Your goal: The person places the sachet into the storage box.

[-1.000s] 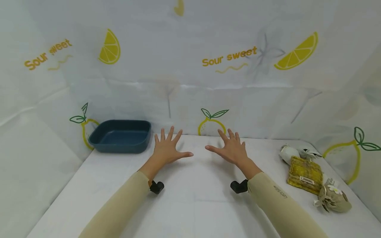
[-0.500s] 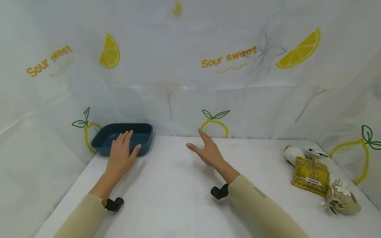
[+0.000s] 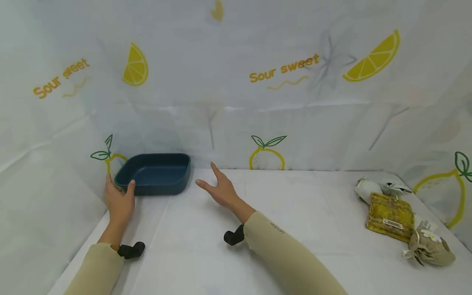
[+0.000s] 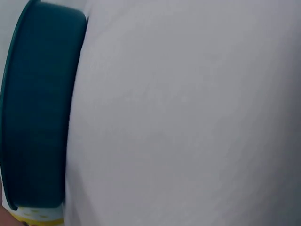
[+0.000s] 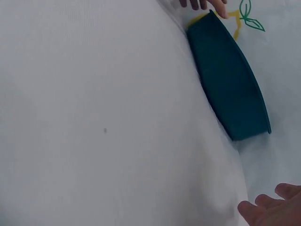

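Observation:
A dark blue rectangular basin (image 3: 155, 190) stands at the back left of the white table. My left hand (image 3: 119, 200) is at the basin's left end, thumb near the front corner and fingers along the outer side. Contact there is hard to make out; in the right wrist view a sliver of wall shows between those fingers (image 5: 202, 4) and the basin (image 5: 230, 80). To the right of the basin, apart from it, my right hand (image 3: 223, 190) hovers with thumb and fingers spread, holding nothing. The left wrist view shows the basin's side wall (image 4: 37, 103).
At the table's right edge lie a yellow-brown square pouch (image 3: 391, 215), a beige tied pouch with a white flower (image 3: 429, 248), a whitish rounded item (image 3: 366, 189) and a grey-white crumpled item (image 3: 394, 189). A white lemon-print sheet (image 3: 236, 123) hangs behind the table (image 3: 295, 205).
The left hand has swung left from mid-table, passing in front of the basin to its left end. My right hand has moved left toward the basin's right end. The basin stays on the table.

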A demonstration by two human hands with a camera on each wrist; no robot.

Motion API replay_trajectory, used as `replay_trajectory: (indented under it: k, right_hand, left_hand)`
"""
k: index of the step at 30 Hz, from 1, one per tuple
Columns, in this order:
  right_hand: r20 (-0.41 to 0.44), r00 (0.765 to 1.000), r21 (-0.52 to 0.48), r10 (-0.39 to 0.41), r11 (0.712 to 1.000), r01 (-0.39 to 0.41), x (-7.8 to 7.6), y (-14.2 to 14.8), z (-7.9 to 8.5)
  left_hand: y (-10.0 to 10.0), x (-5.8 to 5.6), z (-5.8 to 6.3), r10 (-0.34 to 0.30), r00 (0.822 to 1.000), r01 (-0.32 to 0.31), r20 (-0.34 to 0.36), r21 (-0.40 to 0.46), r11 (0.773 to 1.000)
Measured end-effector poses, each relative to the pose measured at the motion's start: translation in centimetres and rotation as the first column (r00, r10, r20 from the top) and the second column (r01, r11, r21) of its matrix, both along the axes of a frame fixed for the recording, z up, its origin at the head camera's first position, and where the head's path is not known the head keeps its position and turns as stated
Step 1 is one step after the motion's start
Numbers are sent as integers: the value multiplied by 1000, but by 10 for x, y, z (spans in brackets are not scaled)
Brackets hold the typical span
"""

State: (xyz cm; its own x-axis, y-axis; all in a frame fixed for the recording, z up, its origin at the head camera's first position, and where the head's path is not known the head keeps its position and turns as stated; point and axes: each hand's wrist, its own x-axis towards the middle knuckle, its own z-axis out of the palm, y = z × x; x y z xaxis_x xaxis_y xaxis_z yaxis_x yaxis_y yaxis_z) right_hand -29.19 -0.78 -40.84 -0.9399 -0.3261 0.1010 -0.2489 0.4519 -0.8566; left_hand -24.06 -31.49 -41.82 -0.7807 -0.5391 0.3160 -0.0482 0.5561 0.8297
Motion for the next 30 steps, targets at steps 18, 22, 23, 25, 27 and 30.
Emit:
replay_trajectory:
  k: [18, 22, 23, 25, 27, 30]
  right_hand:
    - [60, 997, -94, 46, 995, -40, -6, -74, -18]
    - [54, 999, -117, -5, 993, 11, -4, -74, -21]
    - [50, 999, -133, -16, 991, 22, -3, -74, -21]
    - [42, 999, -151, -34, 988, 40, -3, -72, -21]
    - [25, 998, -169, -50, 984, 53, -2, -68, -21]
    - [19, 998, -180, -67, 981, 70, 1, -59, -21]
  left_hand:
    - [-17, -12, -8, -89, 983, 67, 160, 140, 988]
    - [-16, -12, -6, -103, 970, 81, 221, 107, 991]
    - [-16, -12, -6, -105, 966, 84, 236, 96, 992]
    - [-16, -11, -5, -113, 960, 96, 257, 77, 992]
    - [-15, -10, -4, -128, 952, 120, 277, 45, 992]
    - [-11, -7, -5, -180, 940, 182, 292, 20, 983]
